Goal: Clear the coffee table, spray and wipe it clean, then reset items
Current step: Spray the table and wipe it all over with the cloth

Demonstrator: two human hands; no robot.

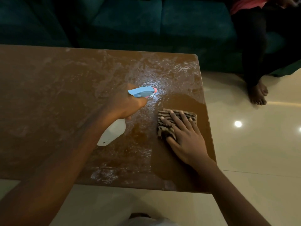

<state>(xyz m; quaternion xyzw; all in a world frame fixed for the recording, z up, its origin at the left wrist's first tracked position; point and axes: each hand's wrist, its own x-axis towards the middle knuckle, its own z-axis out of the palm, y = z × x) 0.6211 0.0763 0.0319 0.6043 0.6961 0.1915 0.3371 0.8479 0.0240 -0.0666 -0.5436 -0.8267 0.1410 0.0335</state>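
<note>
1. Spray bottle [114, 132]: held just above the bench [48, 95] by the left hand [125, 103], with the nozzle aimed at the far right part of the top; its fingers [140, 102] were clamped round the neck under the blue trigger head, and the white body hung below the wrist
2. Handling, bottle (judgement): thin plastic, probably light; fill level could not be read, so true weight unknown. The neck may be wet and slick. The neck is the place to hold it, as that keeps a finger in reach of the trigger
3. Cloth [164, 116]: dark and pale stripes, folded into a pad, lying flat on the bench near its right edge, just beside the wet area. The right hand [185, 137] pressed down on it, its fingers [177, 118] straight and spread apart, not curled round it
4. Handling, cloth (judgement): soft, limp, absorbent; likely to bunch if pushed from a corner, so a flat palm over the middle suits it; should drag more as it soaks
5. Bench surface: glossy brown, covered over its right half in droplets and whitish streaks, with a bright glare at the nozzle; a smoother patch lay just beyond the cloth. Wet top judged slippery
6. Surroundings: dark sofa [130, 22] behind the bench; another person's bare foot [258, 93] on the pale floor [252, 152] to the right
</note>
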